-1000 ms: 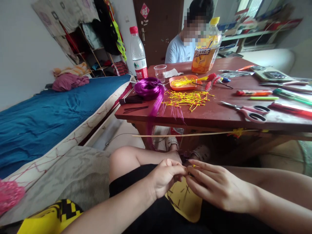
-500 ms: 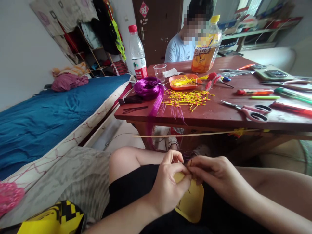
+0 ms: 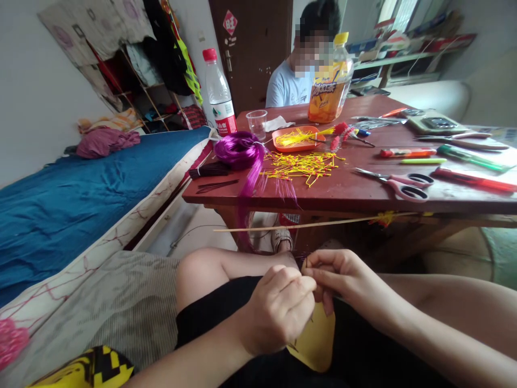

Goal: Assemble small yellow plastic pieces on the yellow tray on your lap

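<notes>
Above the lap, my left hand [image 3: 283,304] is closed, its fingers curled and the back of the hand toward the camera. My right hand [image 3: 337,275] meets it at the fingertips, pinched together. Something small and dark shows at the pinch, too small to name, and the curled fingers hide the rest. Below both hands a yellow tray [image 3: 319,342] lies on the dark cloth over the lap, with a few short dark pieces in it.
On the red table [image 3: 343,191] are purple strands [image 3: 238,151], yellow red-tipped pieces [image 3: 311,164], an orange dish [image 3: 319,141], scissors [image 3: 404,186], pens and bottles. A thin stick [image 3: 283,225] crosses before its edge. A person [image 3: 286,83] sits behind it.
My left hand has turned over and its fingers have curled in more. The right hand has shifted slightly left and up. The whole view has shifted a little.
</notes>
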The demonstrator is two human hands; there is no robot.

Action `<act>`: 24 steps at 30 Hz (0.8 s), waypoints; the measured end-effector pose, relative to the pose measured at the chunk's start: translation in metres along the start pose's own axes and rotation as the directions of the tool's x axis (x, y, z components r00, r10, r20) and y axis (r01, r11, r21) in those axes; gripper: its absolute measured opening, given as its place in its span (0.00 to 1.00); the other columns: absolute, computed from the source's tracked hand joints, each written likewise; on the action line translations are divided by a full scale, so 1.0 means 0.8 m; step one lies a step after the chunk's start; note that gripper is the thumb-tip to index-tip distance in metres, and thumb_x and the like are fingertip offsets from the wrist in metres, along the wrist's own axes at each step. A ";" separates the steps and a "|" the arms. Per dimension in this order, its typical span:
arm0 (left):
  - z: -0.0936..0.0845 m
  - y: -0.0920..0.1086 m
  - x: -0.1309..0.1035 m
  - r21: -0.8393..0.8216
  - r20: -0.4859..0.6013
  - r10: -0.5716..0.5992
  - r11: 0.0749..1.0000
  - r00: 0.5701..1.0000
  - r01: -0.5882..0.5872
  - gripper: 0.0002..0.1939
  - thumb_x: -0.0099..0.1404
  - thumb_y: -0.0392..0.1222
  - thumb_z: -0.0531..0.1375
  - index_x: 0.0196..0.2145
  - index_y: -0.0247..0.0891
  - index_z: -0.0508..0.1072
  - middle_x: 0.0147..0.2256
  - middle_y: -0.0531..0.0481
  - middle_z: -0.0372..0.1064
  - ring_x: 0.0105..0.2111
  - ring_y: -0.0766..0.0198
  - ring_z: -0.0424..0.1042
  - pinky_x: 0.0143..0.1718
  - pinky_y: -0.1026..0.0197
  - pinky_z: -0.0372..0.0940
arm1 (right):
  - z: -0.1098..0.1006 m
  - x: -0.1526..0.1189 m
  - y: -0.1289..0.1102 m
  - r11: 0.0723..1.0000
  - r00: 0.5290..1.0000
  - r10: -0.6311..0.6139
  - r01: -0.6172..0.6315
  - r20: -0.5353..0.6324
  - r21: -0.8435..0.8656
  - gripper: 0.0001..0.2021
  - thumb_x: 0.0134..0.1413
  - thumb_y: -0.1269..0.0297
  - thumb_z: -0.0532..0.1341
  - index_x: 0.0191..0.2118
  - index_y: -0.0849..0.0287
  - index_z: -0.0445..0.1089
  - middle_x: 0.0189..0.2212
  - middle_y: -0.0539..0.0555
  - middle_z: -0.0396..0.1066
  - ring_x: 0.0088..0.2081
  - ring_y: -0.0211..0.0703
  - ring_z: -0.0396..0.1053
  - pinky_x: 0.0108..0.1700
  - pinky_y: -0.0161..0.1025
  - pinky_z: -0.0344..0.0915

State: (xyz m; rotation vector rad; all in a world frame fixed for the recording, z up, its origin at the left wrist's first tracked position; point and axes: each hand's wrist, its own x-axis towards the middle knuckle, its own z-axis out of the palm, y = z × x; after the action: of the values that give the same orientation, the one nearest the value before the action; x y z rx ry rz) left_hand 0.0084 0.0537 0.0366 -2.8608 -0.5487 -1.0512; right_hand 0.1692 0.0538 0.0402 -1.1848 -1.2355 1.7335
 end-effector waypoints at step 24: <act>0.004 0.003 0.011 -0.640 0.342 -0.709 0.306 0.617 0.705 0.07 0.51 0.31 0.60 0.18 0.36 0.68 0.30 0.51 0.60 0.33 0.64 0.62 0.36 0.62 0.59 | -0.005 -0.021 0.000 0.462 0.804 -0.565 0.495 0.186 -0.736 0.12 0.61 0.68 0.46 0.31 0.59 0.65 0.20 0.50 0.67 0.22 0.37 0.67 0.25 0.31 0.64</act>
State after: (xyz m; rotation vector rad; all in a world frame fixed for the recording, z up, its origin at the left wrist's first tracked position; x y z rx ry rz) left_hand 0.0176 0.0548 0.0399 -3.2521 -1.9854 -1.7098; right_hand 0.1785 0.0399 0.0444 -1.0808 -2.1191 0.6428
